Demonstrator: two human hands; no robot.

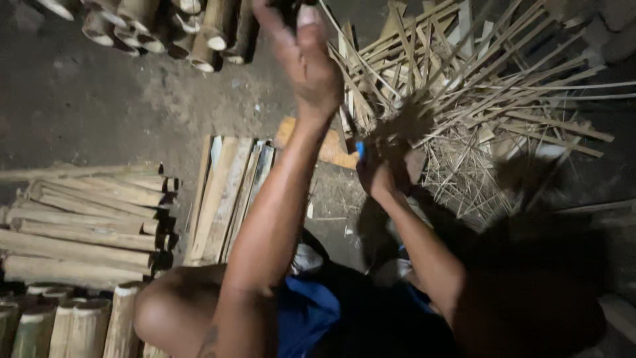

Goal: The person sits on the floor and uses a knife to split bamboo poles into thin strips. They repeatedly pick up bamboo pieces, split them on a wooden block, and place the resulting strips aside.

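Left hand (308, 63) lifted at top centre, fingers closed on something dark — unclear what. Right hand (377, 176) grips a blurred tool at the bamboo strips (477, 86), apparently splitting them.

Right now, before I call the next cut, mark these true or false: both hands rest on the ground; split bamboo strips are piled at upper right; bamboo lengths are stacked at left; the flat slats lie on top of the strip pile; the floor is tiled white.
1. Both hands rest on the ground. False: the left hand is raised high, and the right hand is lower, near the strips.
2. Split bamboo strips are piled at upper right. True.
3. Bamboo lengths are stacked at left. True.
4. The flat slats lie on the strip pile. False: they lie on the ground, left of it.
5. The floor is tiled white. False: dark and bare.
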